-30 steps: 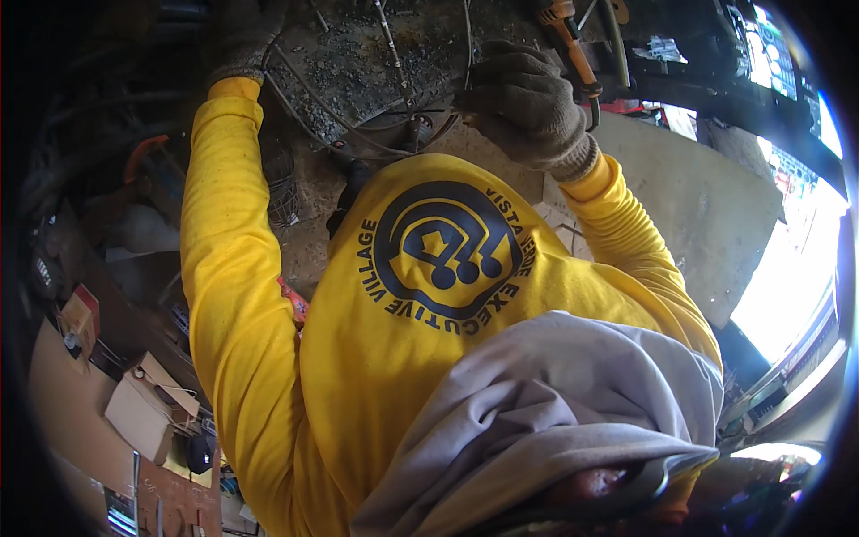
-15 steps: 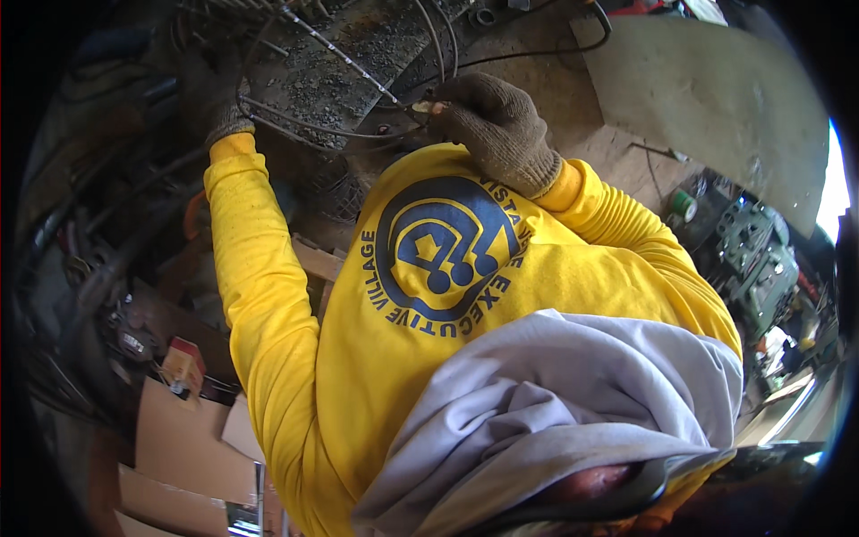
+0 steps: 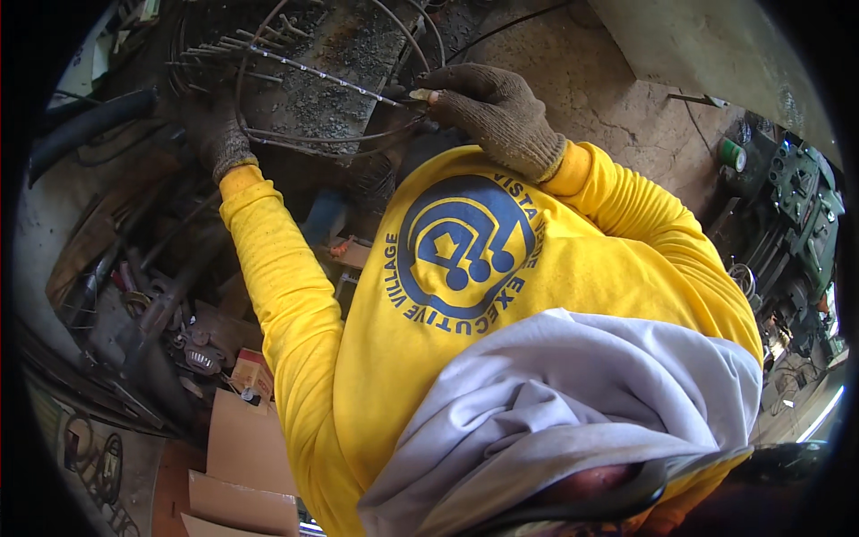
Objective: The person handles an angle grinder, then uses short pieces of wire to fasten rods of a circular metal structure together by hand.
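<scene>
My right hand (image 3: 501, 116), in a brown knit glove, is closed in a pinch in front of my chest. At its fingertips shows a small pale yellowish piece (image 3: 420, 95), too small to name surely. Just beyond it ends a thin straight rod with evenly spaced white marks (image 3: 327, 75), running up to the left. Curved thin metal rods (image 3: 331, 140) loop between my two hands. My left hand (image 3: 219, 143), gloved too, reaches out at the upper left beside the loop. Its fingers are lost in shadow, so whether it grips anything cannot be told.
Several rod ends (image 3: 259, 36) stick out past a gritty, dark plate (image 3: 349, 40). A large sheet (image 3: 707, 45) stands at the upper right, with a green can (image 3: 732, 155) and dark machinery (image 3: 801, 201) near it. Cardboard (image 3: 246, 447) lies lower left, below metal parts (image 3: 206, 353).
The whole view has shifted, with surroundings at the right and lower left showing more. My right hand stays pinched near the marked rod's end, and my left hand remains by the loop.
</scene>
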`<state>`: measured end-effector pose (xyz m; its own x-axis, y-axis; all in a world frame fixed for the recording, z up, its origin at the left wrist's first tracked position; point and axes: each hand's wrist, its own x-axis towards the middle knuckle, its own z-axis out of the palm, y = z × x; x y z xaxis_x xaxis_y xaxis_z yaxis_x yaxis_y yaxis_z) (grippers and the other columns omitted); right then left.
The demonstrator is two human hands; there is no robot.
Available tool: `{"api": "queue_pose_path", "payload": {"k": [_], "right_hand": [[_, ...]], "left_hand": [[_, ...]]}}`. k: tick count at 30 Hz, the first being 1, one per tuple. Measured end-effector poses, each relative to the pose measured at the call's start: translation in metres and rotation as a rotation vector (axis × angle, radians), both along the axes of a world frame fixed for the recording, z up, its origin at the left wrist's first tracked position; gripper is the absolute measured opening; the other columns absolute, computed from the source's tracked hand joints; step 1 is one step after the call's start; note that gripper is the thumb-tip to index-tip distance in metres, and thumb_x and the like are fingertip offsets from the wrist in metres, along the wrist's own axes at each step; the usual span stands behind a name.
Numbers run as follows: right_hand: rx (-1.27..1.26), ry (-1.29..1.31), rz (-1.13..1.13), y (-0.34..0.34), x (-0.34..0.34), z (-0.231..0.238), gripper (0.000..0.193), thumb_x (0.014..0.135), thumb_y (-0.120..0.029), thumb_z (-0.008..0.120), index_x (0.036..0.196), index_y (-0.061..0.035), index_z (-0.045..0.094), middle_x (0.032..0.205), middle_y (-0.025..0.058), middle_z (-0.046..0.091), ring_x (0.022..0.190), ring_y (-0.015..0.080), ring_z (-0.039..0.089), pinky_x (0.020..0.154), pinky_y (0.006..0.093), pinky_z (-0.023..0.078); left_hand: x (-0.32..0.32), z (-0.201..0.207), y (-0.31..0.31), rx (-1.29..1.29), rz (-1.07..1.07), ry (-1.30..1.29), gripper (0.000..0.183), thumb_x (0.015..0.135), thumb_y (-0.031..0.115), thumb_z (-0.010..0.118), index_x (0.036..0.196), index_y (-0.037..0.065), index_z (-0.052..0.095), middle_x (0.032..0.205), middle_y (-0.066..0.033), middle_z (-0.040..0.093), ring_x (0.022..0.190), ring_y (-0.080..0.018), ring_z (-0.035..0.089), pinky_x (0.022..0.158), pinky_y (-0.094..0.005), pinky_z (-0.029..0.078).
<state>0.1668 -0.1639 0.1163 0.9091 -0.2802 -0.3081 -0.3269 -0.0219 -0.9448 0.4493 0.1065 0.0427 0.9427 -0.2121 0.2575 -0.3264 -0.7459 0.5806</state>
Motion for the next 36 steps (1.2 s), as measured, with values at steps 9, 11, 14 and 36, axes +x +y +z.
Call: {"api": "queue_pose_path", "payload": {"k": [9, 11, 14, 36], "right_hand": [[-0.071, -0.106, -0.193, 0.039, -0.004, 0.003, 0.03, 0.098, -0.019, 0.071, 0.123, -0.0023, 0.071, 0.11, 0.014, 0.075, 0.095, 0.0197, 0.075, 0.088, 0.0307, 0.061], [-0.123, -0.111, -0.275, 0.053, -0.007, -0.004, 0.029, 0.098, -0.019, 0.071, 0.122, -0.0028, 0.072, 0.111, 0.014, 0.075, 0.095, 0.0197, 0.075, 0.087, 0.0305, 0.061], [-0.216, -0.175, -0.409, 0.073, -0.01, -0.016, 0.027, 0.097, -0.019, 0.072, 0.119, -0.0037, 0.073, 0.109, 0.0146, 0.076, 0.093, 0.0206, 0.075, 0.086, 0.0309, 0.061], [-0.549, -0.328, -0.541, 0.103, -0.012, -0.026, 0.022, 0.093, -0.008, 0.075, 0.114, -0.0022, 0.074, 0.109, 0.0144, 0.076, 0.097, 0.0221, 0.075, 0.085, 0.0312, 0.062]], "left_hand": [[0.019, -0.014, 0.0, -0.153, -0.204, -0.195, 0.083, 0.087, 0.038, 0.077, 0.149, -0.005, 0.043, 0.156, -0.0251, 0.044, 0.144, -0.0379, 0.041, 0.121, -0.0453, 0.03], [0.024, -0.015, 0.005, 0.191, -0.185, -0.444, 0.084, 0.087, 0.042, 0.077, 0.149, -0.005, 0.043, 0.154, -0.0261, 0.044, 0.145, -0.0416, 0.039, 0.122, -0.0496, 0.027], [0.031, -0.009, -0.002, 0.186, -0.279, -0.447, 0.089, 0.084, 0.047, 0.079, 0.147, -0.006, 0.044, 0.15, -0.0277, 0.047, 0.143, -0.0446, 0.04, 0.122, -0.0533, 0.026], [0.017, -0.024, -0.005, -0.126, -0.373, -0.32, 0.081, 0.087, 0.028, 0.084, 0.146, -0.009, 0.043, 0.149, -0.026, 0.049, 0.139, -0.0334, 0.047, 0.121, -0.0423, 0.032]]}}
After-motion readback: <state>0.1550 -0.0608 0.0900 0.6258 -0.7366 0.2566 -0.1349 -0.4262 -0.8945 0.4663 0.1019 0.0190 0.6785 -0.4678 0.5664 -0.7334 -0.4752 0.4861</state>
